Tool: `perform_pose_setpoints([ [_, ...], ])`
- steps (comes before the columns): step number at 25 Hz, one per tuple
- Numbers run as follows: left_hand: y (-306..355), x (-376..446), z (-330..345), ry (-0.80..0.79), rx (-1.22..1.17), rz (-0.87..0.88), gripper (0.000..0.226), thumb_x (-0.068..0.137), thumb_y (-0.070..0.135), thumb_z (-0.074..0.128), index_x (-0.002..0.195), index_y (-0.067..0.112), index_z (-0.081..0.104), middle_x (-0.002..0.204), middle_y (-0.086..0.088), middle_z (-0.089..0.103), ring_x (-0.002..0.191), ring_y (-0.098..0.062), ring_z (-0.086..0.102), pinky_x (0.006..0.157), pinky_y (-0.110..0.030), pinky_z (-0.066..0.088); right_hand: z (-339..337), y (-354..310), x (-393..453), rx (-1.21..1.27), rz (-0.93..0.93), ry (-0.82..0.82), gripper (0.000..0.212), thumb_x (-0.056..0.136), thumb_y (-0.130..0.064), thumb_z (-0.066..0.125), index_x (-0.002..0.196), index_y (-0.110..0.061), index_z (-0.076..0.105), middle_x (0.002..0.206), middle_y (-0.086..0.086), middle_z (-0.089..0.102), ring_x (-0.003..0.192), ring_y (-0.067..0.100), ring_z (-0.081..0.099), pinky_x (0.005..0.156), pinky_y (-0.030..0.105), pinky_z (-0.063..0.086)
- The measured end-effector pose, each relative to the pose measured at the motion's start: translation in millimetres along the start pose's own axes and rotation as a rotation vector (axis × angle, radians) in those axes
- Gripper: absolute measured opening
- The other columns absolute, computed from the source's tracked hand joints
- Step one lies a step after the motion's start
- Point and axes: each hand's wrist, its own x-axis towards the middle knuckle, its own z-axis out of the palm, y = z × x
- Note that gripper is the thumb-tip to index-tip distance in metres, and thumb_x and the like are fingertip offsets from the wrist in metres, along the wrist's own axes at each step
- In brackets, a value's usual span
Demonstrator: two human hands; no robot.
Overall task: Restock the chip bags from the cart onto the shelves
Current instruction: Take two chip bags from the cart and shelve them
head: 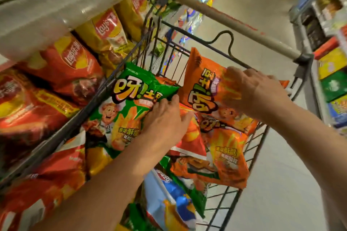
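Observation:
A wire shopping cart point(231, 58) fills the middle of the view, piled with chip bags. My left hand point(165, 118) grips the right edge of a green chip bag point(120, 110) that stands above the pile. My right hand point(251, 90) holds an orange chip bag point(202, 84) lifted near the cart's far rim, fingers curled over its top edge. More orange bags point(225, 159), a red bag point(189, 137) and a blue bag point(169, 198) lie lower in the cart. The shelf point(56, 11) at the left carries red and yellow chip bags point(71, 65).
The cart's handle bar point(234, 24) runs across the upper middle. A grey aisle floor point(277, 174) lies to the right of the cart. Another shelf unit with boxed goods point(330, 65) stands at the far right. A shelf edge with a clear price strip overhangs the top left.

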Motion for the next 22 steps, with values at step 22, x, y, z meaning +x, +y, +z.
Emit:
perform_pose_setpoints([
  [22, 38.1, -92.7, -5.5, 0.304, -0.378, 0.003, 0.070, 0.090, 0.033, 0.072, 0.148, 0.048, 0.034, 0.142, 0.005, 0.050, 0.129, -0.020, 0.049, 0.099, -0.044, 0.047, -13.0, 93.3, -108.1, 1.173, 0.253, 0.313, 0.049, 0.071, -0.037, 0.087, 0.112, -0.041, 0.060, 0.110, -0.008, 0.071, 0.098, 0.019, 0.071, 0.087, 0.049, 0.059],
])
